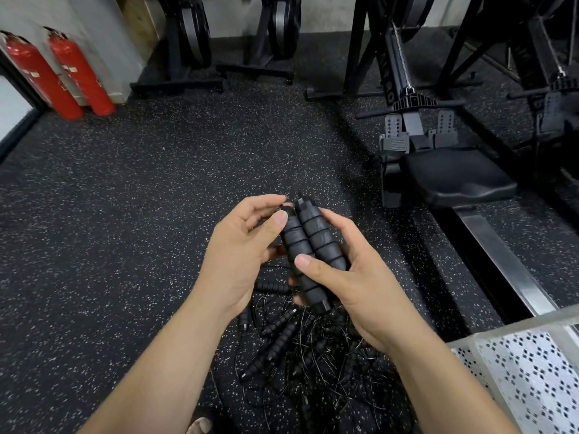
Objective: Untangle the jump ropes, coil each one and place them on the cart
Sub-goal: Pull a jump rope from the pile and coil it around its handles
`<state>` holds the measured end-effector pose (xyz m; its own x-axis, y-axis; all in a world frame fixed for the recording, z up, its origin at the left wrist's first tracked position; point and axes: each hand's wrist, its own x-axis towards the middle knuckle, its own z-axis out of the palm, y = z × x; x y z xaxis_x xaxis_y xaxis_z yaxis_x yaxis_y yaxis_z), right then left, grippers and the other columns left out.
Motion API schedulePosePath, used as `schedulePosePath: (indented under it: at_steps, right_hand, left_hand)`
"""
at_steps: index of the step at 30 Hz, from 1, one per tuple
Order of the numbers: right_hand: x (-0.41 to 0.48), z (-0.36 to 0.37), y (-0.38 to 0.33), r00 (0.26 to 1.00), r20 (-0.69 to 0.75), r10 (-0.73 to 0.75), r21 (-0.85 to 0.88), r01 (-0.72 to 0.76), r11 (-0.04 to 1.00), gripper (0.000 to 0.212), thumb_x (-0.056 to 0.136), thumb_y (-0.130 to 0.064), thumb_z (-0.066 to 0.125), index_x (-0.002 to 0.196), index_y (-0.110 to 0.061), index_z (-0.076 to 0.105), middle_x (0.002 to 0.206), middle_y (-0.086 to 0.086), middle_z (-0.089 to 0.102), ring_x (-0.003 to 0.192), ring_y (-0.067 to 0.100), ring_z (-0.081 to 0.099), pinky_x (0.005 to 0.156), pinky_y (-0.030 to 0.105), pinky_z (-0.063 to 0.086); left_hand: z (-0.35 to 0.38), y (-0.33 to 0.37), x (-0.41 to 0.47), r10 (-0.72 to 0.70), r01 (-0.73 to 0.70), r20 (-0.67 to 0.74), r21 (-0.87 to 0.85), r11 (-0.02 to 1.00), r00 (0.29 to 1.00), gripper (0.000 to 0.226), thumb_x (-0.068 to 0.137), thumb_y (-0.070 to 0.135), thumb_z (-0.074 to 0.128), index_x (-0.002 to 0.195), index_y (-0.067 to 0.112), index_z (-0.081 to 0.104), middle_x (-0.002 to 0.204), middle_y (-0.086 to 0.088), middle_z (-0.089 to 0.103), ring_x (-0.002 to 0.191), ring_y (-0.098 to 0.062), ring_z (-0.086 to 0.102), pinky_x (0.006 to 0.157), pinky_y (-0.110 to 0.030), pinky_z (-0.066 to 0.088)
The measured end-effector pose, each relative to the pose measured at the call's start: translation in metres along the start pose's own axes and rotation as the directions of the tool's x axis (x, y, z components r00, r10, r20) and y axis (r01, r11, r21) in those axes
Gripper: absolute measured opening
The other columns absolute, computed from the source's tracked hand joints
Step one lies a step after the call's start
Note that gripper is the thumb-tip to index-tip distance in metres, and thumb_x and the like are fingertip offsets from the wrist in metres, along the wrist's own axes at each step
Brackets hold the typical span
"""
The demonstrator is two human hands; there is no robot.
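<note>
Two black ribbed jump rope handles [308, 242] lie side by side, upright, with thin cord wound around them. My right hand [351, 277] grips their lower part, thumb across the front. My left hand [241, 245] pinches the upper end of the handles between thumb and fingers. Below my hands, a tangled pile of black jump ropes [313, 349] with several more ribbed handles lies on the floor. The cart [532, 371], with a white perforated metal shelf, shows at the bottom right corner.
Dark speckled rubber floor [141, 198] all around. A rowing machine with black seat [454, 177] and steel rail stands at right. Two red fire extinguishers [62, 76] lean at the far left wall. Black machine frames [194, 57] line the back.
</note>
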<state>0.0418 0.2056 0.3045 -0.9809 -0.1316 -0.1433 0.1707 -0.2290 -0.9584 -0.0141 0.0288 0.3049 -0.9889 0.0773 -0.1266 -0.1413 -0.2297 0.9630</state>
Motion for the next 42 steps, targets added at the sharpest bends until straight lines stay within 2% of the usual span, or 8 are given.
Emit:
schedulePosePath:
  at_steps: [5,10,14,21,25,29,37,42]
  right_hand:
    - [0.001,-0.005,-0.007,0.995,0.040,0.094,-0.074,-0.091,0.993,0.081,0.089,-0.001,0.085,0.148,-0.046,0.053,0.122,0.008,0.078,0.087,0.033,0.076,0.065,0.045,0.064]
    - [-0.004,-0.027,-0.022,0.942,0.165,0.291,-0.145,-0.269,0.952,0.055,0.092,0.002,0.080,0.138,-0.020,0.059,0.108,0.012,0.079,0.081,0.029,0.070,0.052,0.034,0.052]
    - [-0.011,-0.031,-0.034,0.873,0.367,0.323,-0.141,-0.290,0.946,0.040,0.094,0.007,0.076,0.128,0.005,0.055,0.090,0.014,0.069,0.072,0.022,0.067,0.047,0.027,0.052]
    - [-0.021,-0.012,-0.046,0.801,0.548,0.239,-0.148,-0.188,0.971,0.063,0.084,0.017,0.075,0.141,-0.004,0.058,0.093,0.015,0.067,0.062,0.024,0.058,0.059,0.037,0.047]
    - [-0.024,-0.004,-0.048,0.875,0.458,0.154,-0.098,-0.123,0.988,0.066,0.085,0.028,0.070,0.137,-0.011,0.063,0.094,0.009,0.071,0.060,0.019,0.057,0.055,0.027,0.051]
    - [-0.015,-0.001,-0.045,0.976,0.217,0.017,-0.048,-0.007,0.999,0.053,0.083,0.027,0.072,0.126,-0.001,0.060,0.090,0.018,0.068,0.063,0.026,0.056,0.055,0.034,0.051]
    - [-0.010,-0.011,-0.036,0.996,0.079,0.026,-0.133,-0.015,0.991,0.046,0.088,0.016,0.072,0.126,-0.001,0.054,0.110,0.032,0.071,0.074,0.032,0.065,0.054,0.036,0.051]
    - [-0.007,-0.016,-0.033,0.998,0.043,0.040,-0.128,-0.034,0.991,0.044,0.090,0.014,0.070,0.127,-0.004,0.052,0.113,0.020,0.076,0.075,0.027,0.066,0.054,0.036,0.049]
  left_hand:
    - [-0.006,0.002,0.001,0.061,-0.053,-0.024,0.258,0.965,0.998,0.023,0.103,0.026,0.072,0.125,0.028,0.072,0.116,0.006,0.079,0.102,-0.007,0.076,0.084,-0.038,0.062]
    - [-0.015,0.008,0.005,0.254,-0.127,-0.079,0.702,0.701,0.964,0.029,0.105,0.063,0.051,0.124,0.047,0.065,0.122,0.027,0.064,0.109,0.015,0.059,0.094,-0.018,0.047]
    - [-0.014,0.003,0.007,-0.029,0.027,-0.001,0.357,0.934,1.000,0.059,0.108,0.070,0.036,0.107,0.029,0.079,0.114,0.012,0.079,0.114,-0.008,0.069,0.111,-0.045,0.044]
    - [0.009,0.000,0.012,-0.257,0.257,0.002,-0.009,0.966,0.966,0.057,0.111,0.051,0.041,0.085,0.002,0.054,0.049,0.003,0.055,0.042,-0.007,0.054,0.051,-0.023,0.046]
    - [0.019,-0.016,-0.002,-0.265,0.260,-0.152,-0.049,0.964,0.952,0.042,0.108,0.051,0.042,0.109,0.011,0.059,0.084,0.000,0.063,0.077,-0.015,0.062,0.070,-0.027,0.054]
    - [0.033,-0.021,-0.016,-0.205,0.201,-0.028,0.371,0.907,0.978,0.030,0.095,0.027,0.053,0.089,0.001,0.065,0.083,-0.021,0.065,0.079,-0.027,0.054,0.067,-0.054,0.045]
    - [0.030,-0.022,-0.013,-0.190,0.040,0.153,0.671,0.741,0.970,0.015,0.094,-0.002,0.054,0.096,-0.010,0.066,0.084,-0.018,0.063,0.082,-0.039,0.071,0.061,-0.029,0.038]
    - [0.019,-0.024,-0.009,-0.305,0.109,0.144,0.725,0.680,0.941,0.052,0.106,0.044,0.035,0.100,0.006,0.070,0.076,-0.002,0.068,0.070,-0.026,0.061,0.072,-0.036,0.042]
